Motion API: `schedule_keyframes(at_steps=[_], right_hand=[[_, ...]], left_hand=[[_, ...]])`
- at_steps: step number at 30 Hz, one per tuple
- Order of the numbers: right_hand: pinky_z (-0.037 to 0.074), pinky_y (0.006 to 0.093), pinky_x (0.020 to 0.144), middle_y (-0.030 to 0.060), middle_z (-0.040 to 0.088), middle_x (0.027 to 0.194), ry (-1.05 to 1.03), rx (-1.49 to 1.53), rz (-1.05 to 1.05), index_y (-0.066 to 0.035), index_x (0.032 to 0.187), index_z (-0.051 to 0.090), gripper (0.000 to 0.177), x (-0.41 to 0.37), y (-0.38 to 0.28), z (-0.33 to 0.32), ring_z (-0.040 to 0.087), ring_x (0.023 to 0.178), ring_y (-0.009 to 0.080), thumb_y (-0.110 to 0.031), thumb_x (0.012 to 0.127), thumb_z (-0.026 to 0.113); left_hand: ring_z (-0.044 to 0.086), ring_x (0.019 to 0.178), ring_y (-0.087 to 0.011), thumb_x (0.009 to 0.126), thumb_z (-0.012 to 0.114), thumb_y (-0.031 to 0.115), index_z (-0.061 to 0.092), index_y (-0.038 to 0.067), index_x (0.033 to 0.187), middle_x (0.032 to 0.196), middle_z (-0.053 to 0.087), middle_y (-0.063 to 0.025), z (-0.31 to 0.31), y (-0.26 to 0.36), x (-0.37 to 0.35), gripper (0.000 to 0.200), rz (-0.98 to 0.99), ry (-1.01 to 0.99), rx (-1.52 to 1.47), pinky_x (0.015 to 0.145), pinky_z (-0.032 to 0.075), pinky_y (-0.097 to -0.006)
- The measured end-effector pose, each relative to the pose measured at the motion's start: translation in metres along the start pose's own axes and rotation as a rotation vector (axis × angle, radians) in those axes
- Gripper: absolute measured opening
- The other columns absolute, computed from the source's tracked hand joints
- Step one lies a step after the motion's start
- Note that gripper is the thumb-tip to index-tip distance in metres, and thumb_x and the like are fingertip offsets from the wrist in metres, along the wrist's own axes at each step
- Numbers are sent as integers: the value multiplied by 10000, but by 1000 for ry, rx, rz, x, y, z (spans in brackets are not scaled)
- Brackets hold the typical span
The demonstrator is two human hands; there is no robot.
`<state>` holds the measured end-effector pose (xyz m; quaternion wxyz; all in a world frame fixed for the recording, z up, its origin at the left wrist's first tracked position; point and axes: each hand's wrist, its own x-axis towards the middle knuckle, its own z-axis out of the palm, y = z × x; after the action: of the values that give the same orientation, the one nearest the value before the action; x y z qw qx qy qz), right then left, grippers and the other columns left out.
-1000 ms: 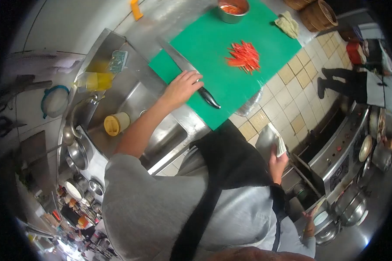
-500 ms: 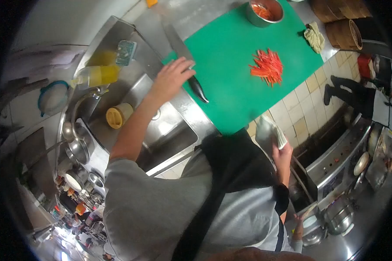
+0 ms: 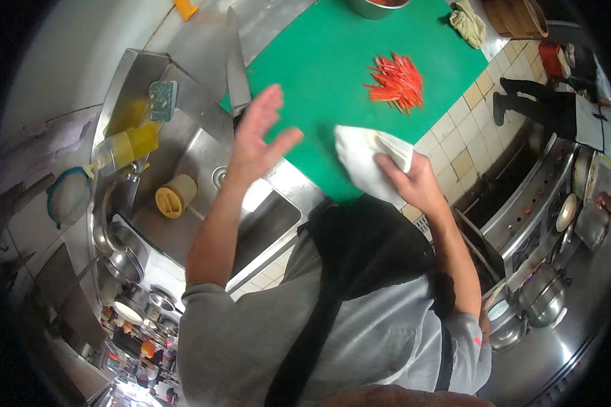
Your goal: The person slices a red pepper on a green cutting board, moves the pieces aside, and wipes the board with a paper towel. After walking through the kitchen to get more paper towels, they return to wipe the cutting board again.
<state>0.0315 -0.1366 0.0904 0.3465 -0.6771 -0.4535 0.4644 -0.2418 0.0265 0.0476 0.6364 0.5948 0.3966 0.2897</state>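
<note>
- Pressing into the near corner of the green cutting board (image 3: 319, 68), the right hand (image 3: 414, 182) has a white cloth (image 3: 366, 159) bunched under it. The fingers are curled down and closed on the fabric, and the palm pins it flat to the board.
- That cloth lies on bare green, well apart from the red pepper strips (image 3: 394, 81). The strips are heaped toward the far side, likely so that nothing drags through the cut pile.
- Over on the other side, the left hand (image 3: 254, 139) hovers wide open with its fingers fanned. It holds nothing and touches nothing, and it is lifted above the board's left edge, by the look of it out of the cloth's way.
- Just past its fingertips the knife (image 3: 235, 64) lies flat along the left edge of the board with the blade pointing away. The handle end runs behind the hand, and nobody is gripping it.
- A metal bowl (image 3: 377, 5) peeks in at the top edge, with a crumpled rag (image 3: 468, 22) near it at the board's far corner.
- Left of the board is the sink (image 3: 204, 146). A yellow cup (image 3: 172, 198) sits in the basin, with a bottle of yellow liquid (image 3: 125, 148) and a sponge (image 3: 161, 100) up on its rim.
- Another person (image 3: 550, 112) stands on the tiled floor, well away to the right.
</note>
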Motion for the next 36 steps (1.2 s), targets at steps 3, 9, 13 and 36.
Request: schedule_keyframes(at_steps=[3,9,13,36], right_hand=[[566,324,846,50,761,1068,-13,189,63,4,1298,674,343,26,-22,18,685,947,129,-230,1048,699],[563,309,799,47,739,1042,-67,375,58,-6,1311,641,352,50,-15,31,664,944,109,-250,1061,681],[575,311,784,68,732,1034,22,130,56,-6,1337,614,342,42,16,13,698,939,140,-201,1061,668],[588,343,752,156,751,988,448,42,303,-6,1253,657,269,-83,167,-28,730,881,200,-189,1056,649]], left_hand=[[498,1410,-219,885,845,48,327,30,1624,1558,482,-180,35,-2,-7,902,-212,-221,-561,1183,408,-408],[714,1056,-175,976,696,-20,609,-17,1336,1234,730,-115,29,12,15,371,-222,12,-422,945,584,-323],[707,1049,-159,1005,698,61,597,-9,1348,1219,724,-103,-17,8,56,365,-296,-42,-256,922,585,-319],[661,1191,-351,873,803,101,743,63,1143,1314,669,-164,200,-54,38,280,681,-351,609,1028,528,-451]])
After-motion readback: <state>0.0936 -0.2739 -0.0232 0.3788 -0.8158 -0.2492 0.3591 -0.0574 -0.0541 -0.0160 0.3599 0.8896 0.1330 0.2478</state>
